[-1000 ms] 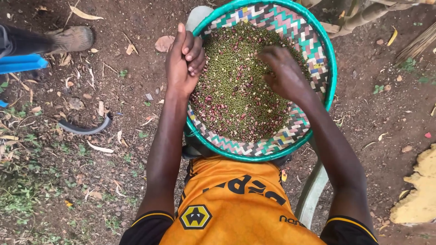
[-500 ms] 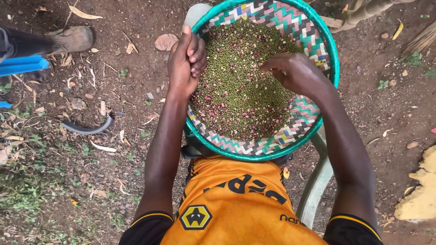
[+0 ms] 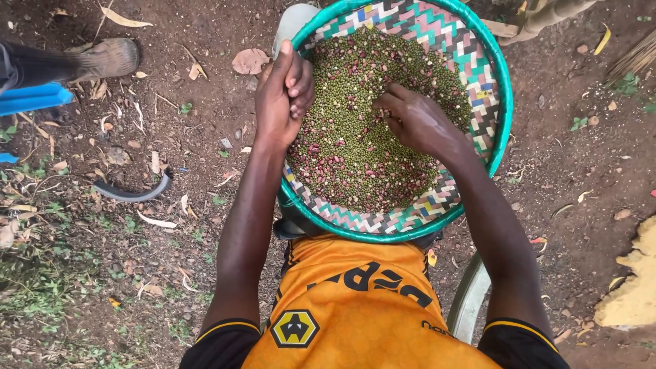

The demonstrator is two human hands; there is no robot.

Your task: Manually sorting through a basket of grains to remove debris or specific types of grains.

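Two bare arms reach forward from an orange jersey with black trim (image 3: 362,307) at the near edge of the view. Just beyond the jersey sits a round woven basket with a teal rim and zigzag bands of many colours (image 3: 478,75), resting over the person's lap. A heap of small green grains mixed with reddish-brown beans (image 3: 355,137) fills its middle.

The left hand (image 3: 280,96) grips the basket's left rim: the palm lies outside the wall, and the curled fingers (image 3: 301,85) hook over the rim so that their tips rest inside, just above the edge of the grain. It is closed on the rim.

The right hand (image 3: 417,123) lies inside the basket, to the right of the left fingers, palm down on the grain. Its fingers (image 3: 386,109) are bent and drawn together, tips pressed into the green and red mix near the heap's centre; whether they pinch any grains cannot be told.

Left of the left hand, on bare brown earth strewn with dry leaves (image 3: 171,273), lies a curved dark strip (image 3: 133,193). Farther left are a blue plastic piece (image 3: 31,99) and a worn muddy shoe (image 3: 102,60). Just beyond the left fingers, a pale grey rounded object (image 3: 290,24) peeks out from behind the basket's rim.
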